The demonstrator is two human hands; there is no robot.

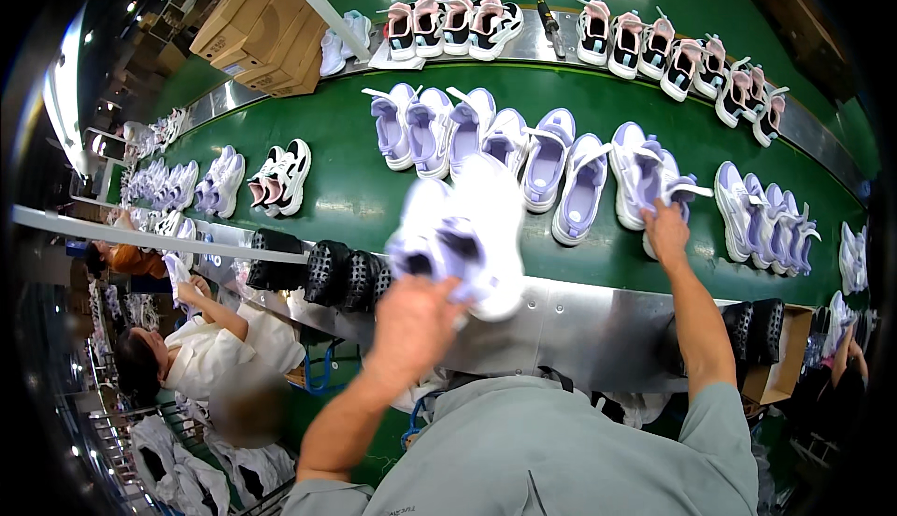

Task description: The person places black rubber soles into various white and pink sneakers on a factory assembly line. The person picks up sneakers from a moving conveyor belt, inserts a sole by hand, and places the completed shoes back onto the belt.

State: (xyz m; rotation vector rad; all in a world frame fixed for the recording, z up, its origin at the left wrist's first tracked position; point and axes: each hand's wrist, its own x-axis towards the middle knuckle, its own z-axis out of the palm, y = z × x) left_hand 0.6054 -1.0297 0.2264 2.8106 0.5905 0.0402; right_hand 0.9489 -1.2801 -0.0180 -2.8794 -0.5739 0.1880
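My left hand [411, 324] is closed on a pair of white-and-lavender sneakers [481, 236], lifted over the near metal edge and smeared by motion. My right hand [665, 231] reaches over the green belt [346, 203], its fingers closed at the heel of a lavender sneaker [640, 165] in a small group. Between the hands, several white-and-lavender sneakers [579, 189] lie in a row on the belt with their toes pointing away. Another cluster of lavender sneakers [761, 217] is just right of my right hand.
Black-and-pink sneakers [624, 44] line the far metal ledge, with a dark screwdriver-like tool [551, 28] among them. Cardboard boxes [266, 30] stack at far left. Black studded blocks [341, 275] sit along the near edge. A co-worker [206, 343] handles a shoe at left.
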